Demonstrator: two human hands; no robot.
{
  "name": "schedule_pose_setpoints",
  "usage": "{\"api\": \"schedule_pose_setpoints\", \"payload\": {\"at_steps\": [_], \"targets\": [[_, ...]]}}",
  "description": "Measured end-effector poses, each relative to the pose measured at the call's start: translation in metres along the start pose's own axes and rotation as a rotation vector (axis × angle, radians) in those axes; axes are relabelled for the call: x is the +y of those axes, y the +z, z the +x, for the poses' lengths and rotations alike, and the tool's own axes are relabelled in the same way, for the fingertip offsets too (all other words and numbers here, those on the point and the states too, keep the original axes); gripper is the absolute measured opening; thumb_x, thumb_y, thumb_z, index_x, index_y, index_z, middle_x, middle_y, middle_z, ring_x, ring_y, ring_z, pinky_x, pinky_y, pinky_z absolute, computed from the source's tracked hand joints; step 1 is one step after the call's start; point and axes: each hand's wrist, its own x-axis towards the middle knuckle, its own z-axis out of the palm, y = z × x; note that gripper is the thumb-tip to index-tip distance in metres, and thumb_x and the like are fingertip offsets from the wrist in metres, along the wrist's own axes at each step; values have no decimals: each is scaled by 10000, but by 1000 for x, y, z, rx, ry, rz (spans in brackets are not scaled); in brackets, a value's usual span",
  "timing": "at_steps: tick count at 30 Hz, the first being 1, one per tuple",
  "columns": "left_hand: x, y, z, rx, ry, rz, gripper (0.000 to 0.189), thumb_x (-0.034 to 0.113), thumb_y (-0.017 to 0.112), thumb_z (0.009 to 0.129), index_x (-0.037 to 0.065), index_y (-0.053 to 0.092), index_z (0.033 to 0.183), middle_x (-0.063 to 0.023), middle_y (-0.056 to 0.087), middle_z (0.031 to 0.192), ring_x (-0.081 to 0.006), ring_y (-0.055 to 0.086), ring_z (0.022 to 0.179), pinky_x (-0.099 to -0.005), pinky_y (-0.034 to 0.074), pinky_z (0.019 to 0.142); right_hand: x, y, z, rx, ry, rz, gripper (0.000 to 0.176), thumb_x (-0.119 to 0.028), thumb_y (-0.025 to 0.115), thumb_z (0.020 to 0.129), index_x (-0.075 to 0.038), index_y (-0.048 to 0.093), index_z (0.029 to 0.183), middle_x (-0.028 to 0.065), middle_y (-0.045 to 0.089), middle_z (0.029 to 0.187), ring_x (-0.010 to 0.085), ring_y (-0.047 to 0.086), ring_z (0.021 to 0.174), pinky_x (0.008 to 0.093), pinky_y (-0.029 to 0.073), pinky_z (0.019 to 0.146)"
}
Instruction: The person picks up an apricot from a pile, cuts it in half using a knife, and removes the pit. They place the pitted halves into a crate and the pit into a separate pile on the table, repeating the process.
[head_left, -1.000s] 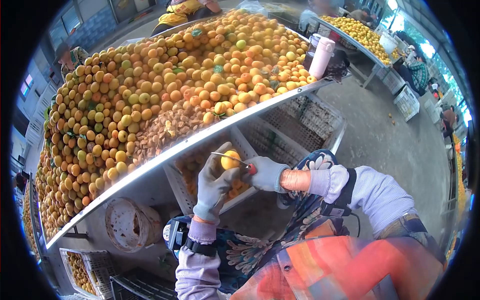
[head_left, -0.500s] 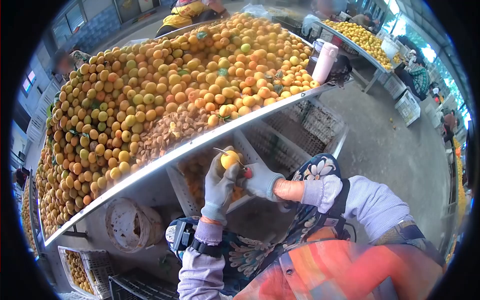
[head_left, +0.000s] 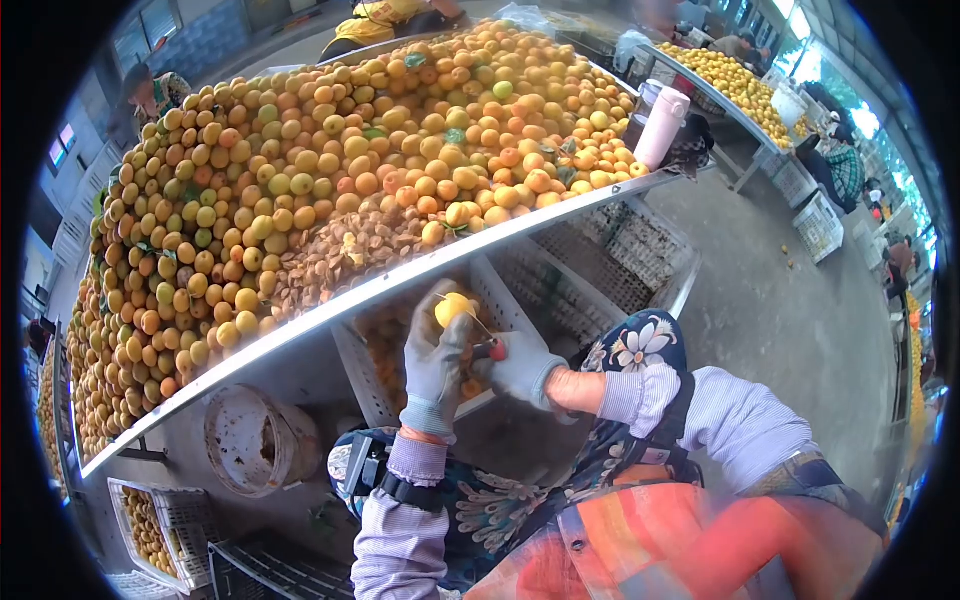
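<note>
In my gloved left hand (head_left: pixel 432 350), a yellow apricot (head_left: pixel 455 308) is held up between thumb and fingers. My right hand (head_left: pixel 522 368), also gloved, is closed round the red handle (head_left: pixel 497 350) of a thin metal pitting tool (head_left: pixel 483 325). Its shaft slants up to the apricot's right side. Both hands are close together over a crate (head_left: pixel 378 385) of apricot pieces, just below the table's metal edge (head_left: pixel 400 277). Behind that edge lies a patch of brown apricot stones (head_left: pixel 345 250) at the front of a large heap of whole apricots (head_left: pixel 300 185).
Beside the crate stand more white crates (head_left: pixel 640 250). A dirty white bucket (head_left: pixel 262 440) is at left, with a crate of apricots (head_left: pixel 150 530) below it. A pink flask (head_left: pixel 662 128) stands at the table's right end. Other people work around further tables.
The tool's tip, which stuck out past the apricot's far left side, no longer shows there. The right hand has drawn slightly down, and the left fingers have opened a little around the fruit.
</note>
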Motion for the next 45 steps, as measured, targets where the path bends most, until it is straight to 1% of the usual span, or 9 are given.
{"api": "schedule_pose_setpoints", "payload": {"at_steps": [4,10,16,18,28,37,39,43,45], "targets": [[-11,-7,2,-111,120,47,479,196,610,940,-5,426,1335,-109,606,1142,-124,593,933,-244,506,817,15,0,7,38,-61,-128,179,-164,572,870,-52,660,979,55,643,767,153,605,688,293,479,626],[2,1,-3,-23,-246,-57,489,193,593,947,-6,408,1355,-122,602,1166,-135,592,971,-245,497,860,53,36,31,208,-151,-98,187,-183,547,890,-39,655,939,92,668,798,231,638,751,344,499,694],[1,0,0,-119,33,-31,568,65,654,886,5,392,1386,-99,570,1192,-129,580,991,-256,503,876,3,-7,2,15,-43,-67,171,-186,608,875,-38,655,948,34,613,743,97,562,681,277,449,590],[-1,-1,2,-99,21,9,542,67,665,879,-3,422,1358,-93,577,1171,-129,585,976,-255,507,865,0,-11,-4,-41,45,-50,329,-268,436,932,-24,654,973,237,661,917,428,604,952,425,472,807],[-22,0,-2,69,-193,121,392,383,515,977,28,576,1133,-59,674,929,-97,629,764,-216,488,616,59,52,31,195,75,114,211,-157,550,853,-20,658,973,87,672,823,162,646,784,306,496,679],[-25,-2,12,70,-152,210,350,283,583,957,40,529,1204,-70,656,1004,-129,630,844,-239,513,762,29,9,27,62,12,-4,188,-183,611,859,-17,657,935,55,649,761,151,617,690,290,483,625],[-36,-3,15,138,44,236,314,234,604,946,26,545,1173,-63,653,989,-117,623,848,-243,515,756,22,6,19,44,74,-65,182,-189,617,866,-24,654,931,41,638,766,140,610,709,290,482,624],[-29,-1,6,69,-55,211,311,257,594,952,15,555,1144,-70,656,966,-108,619,801,-239,517,704,54,33,32,90,72,-2,192,-194,615,868,-21,656,940,55,652,765,166,630,700,304,492,630],[-20,10,2,152,-236,137,323,282,592,952,10,559,1121,-76,663,917,-98,610,717,-229,509,632,87,62,58,364,-37,-29,193,-186,595,872,-21,663,947,78,669,780,191,655,737,318,498,643]]}}
